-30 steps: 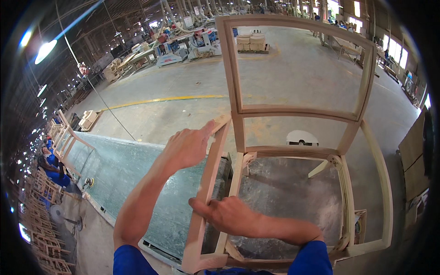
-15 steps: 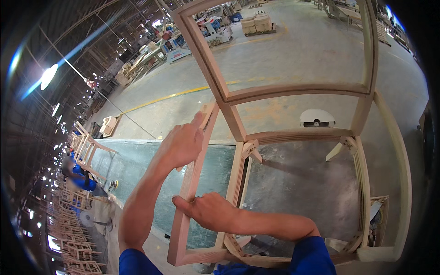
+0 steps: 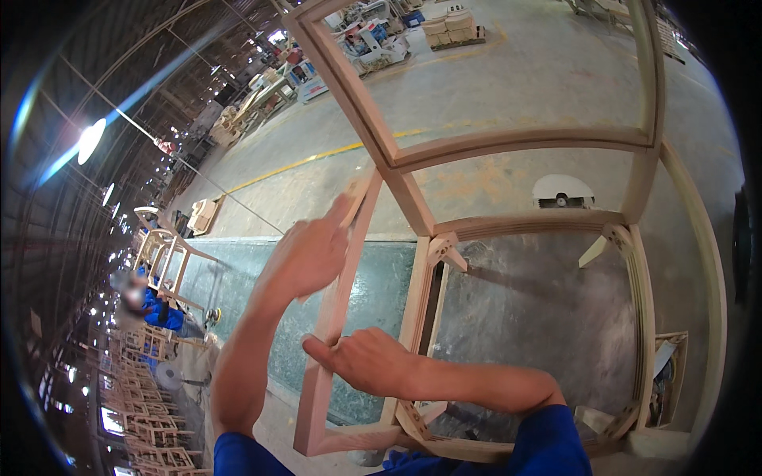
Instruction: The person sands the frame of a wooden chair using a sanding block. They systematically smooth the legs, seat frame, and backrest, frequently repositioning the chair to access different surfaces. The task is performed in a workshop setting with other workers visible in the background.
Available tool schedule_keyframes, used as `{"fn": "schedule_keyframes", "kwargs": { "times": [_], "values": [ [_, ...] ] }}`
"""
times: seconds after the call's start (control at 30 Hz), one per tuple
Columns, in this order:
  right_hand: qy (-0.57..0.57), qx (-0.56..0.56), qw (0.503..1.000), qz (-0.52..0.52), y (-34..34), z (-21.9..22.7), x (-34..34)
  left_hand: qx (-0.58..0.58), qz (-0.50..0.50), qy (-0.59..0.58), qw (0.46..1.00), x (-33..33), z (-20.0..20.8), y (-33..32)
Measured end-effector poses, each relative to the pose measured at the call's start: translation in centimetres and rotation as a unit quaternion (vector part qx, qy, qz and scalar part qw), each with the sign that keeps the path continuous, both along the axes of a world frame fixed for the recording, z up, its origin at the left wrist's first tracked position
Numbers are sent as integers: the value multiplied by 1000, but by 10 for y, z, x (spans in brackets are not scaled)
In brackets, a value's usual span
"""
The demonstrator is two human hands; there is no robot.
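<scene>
A bare wooden armchair frame (image 3: 524,143) stands before me, its seat opening unfilled and its back frame upright at the far side. My left hand (image 3: 311,255), slightly blurred, presses along the top of the left armrest (image 3: 337,317), index finger stretched toward the back post. A thin pale edge peeks out under its palm; what that is cannot be made out. Nearer me, my right hand (image 3: 369,361) grips the same armrest, thumb over the top and fingers curled, partly hidden. Corner blocks (image 3: 443,246) with drilled holes brace the seat frame.
Under the chair lies a greenish-grey work surface (image 3: 246,274). A wooden box (image 3: 669,377) with tools sits by the right armrest. At left, a person in blue (image 3: 163,311) works near another chair (image 3: 171,254) and a round sander (image 3: 213,316). Stacked wood (image 3: 452,30) stands far off.
My left hand has shifted slightly along the armrest and is more blurred, while my right hand keeps its grip. The whole view has swung a little, moving the chair right in the picture.
</scene>
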State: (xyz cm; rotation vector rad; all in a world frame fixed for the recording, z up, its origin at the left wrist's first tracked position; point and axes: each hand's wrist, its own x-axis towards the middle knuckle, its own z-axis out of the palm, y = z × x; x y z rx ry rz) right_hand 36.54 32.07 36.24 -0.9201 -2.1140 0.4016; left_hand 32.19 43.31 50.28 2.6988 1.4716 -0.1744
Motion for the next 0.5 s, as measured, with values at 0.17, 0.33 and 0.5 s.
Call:
{"fn": "schedule_keyframes", "kwargs": {
  "times": [0.17, 0.33, 0.5],
  "values": [
    [1, -9, 1000, 8, -2, 6, -1, 20, -33, -22, 999, -11, -1, 2],
    [21, 10, 1000, -1, -2, 0, -2, 2, 8, -24, 1000, -1, -2, 18],
    [-2, -4, 1000, -28, -1, 0, 1, 32, -55, -11, 998, -11, -7, 6]
  ]
}}
